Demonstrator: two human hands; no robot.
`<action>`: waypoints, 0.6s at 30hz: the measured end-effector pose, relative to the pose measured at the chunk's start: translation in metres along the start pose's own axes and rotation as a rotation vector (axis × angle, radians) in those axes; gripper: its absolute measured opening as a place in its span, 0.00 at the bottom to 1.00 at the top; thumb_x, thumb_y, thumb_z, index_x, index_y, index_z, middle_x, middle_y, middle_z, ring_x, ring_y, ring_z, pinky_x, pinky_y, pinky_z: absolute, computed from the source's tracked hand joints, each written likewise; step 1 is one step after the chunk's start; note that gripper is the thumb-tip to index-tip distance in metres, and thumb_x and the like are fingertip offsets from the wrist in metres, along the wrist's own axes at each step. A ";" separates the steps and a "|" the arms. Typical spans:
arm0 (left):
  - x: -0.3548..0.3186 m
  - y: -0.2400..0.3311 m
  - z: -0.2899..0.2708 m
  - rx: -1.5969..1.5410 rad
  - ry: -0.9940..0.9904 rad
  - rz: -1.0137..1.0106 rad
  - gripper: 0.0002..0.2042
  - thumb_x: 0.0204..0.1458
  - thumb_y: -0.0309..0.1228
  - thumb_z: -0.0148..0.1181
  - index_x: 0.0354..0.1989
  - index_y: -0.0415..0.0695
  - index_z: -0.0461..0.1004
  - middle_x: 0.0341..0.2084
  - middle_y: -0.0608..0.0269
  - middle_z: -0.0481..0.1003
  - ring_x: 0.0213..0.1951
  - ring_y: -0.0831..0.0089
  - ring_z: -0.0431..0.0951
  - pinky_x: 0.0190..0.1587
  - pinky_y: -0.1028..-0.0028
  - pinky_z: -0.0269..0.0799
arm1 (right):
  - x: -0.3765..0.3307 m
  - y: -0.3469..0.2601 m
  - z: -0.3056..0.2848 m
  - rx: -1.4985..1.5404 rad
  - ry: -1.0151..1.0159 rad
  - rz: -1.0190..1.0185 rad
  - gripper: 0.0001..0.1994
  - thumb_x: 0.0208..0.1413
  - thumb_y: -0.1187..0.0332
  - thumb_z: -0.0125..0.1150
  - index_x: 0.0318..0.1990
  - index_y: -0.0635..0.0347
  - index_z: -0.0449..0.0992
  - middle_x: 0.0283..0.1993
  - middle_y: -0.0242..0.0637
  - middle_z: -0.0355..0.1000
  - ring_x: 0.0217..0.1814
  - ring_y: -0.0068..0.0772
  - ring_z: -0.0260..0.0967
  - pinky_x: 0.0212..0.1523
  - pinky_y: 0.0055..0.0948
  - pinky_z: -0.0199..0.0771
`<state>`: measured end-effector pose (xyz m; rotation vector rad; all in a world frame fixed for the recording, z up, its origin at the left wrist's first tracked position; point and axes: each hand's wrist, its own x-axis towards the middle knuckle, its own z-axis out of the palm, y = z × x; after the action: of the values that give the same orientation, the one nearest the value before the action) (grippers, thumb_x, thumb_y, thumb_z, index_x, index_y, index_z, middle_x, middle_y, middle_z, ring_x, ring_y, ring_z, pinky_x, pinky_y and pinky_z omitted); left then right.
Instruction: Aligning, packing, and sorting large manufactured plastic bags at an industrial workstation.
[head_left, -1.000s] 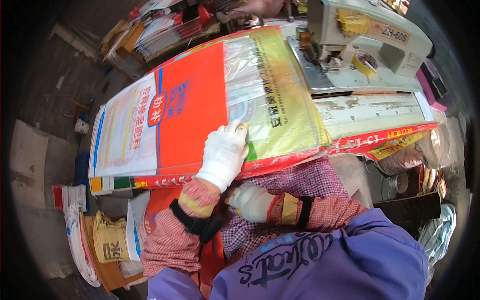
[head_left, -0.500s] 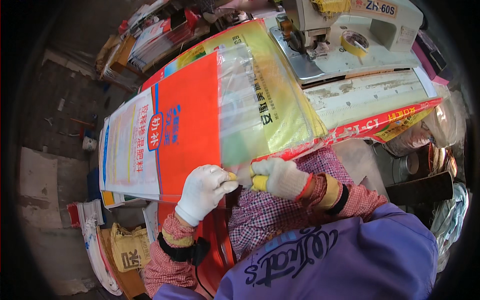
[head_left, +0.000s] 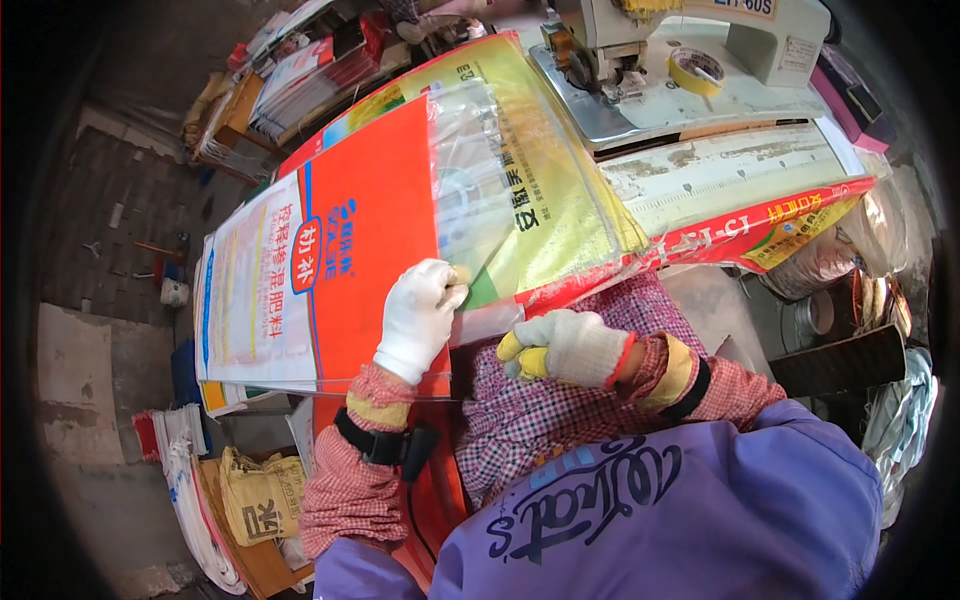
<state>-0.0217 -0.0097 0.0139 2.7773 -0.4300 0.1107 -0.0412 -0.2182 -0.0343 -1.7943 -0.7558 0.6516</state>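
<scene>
An orange and white woven sack [head_left: 385,190] lies flat on a pile of sacks, with a clear plastic liner [head_left: 470,190] sticking out of its right end. My left hand [head_left: 418,318], in a white glove, is closed at the near edge of that liner, thumb and fingers pinched on the film. Below it, over my checked lap, hovers my right hand [head_left: 572,348] in a glove with yellow fingertips. Its fingers are curled together, apart from the sack; anything inside them is hidden. A yellow printed sack [head_left: 560,190] lies underneath.
A sewing machine [head_left: 690,60] stands at the back right, a roll of yellow tape [head_left: 696,72] on its bed. Bundled sacks [head_left: 290,85] lie far left. At lower left are folded sacks [head_left: 190,490] and a tan bag [head_left: 258,490]. A dark box flap [head_left: 840,378] juts out at right.
My left hand has moved up and away along the liner's edge. My right hand has drawn off the liner, slightly down and right. The view has shifted a little.
</scene>
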 end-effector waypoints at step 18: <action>-0.082 0.028 -0.062 0.004 -0.425 0.712 0.05 0.43 0.27 0.57 0.30 0.46 0.73 0.38 0.66 0.73 0.42 0.67 0.73 0.48 0.66 0.71 | 0.085 -0.017 -0.050 1.107 0.486 0.531 0.10 0.54 0.62 0.58 0.36 0.58 0.71 0.29 0.37 0.71 0.25 0.39 0.73 0.26 0.37 0.76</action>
<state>-0.1098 0.0084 0.0704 2.5011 -1.5004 -0.3204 0.0478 -0.1793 -0.0090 -0.9945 0.4126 0.7202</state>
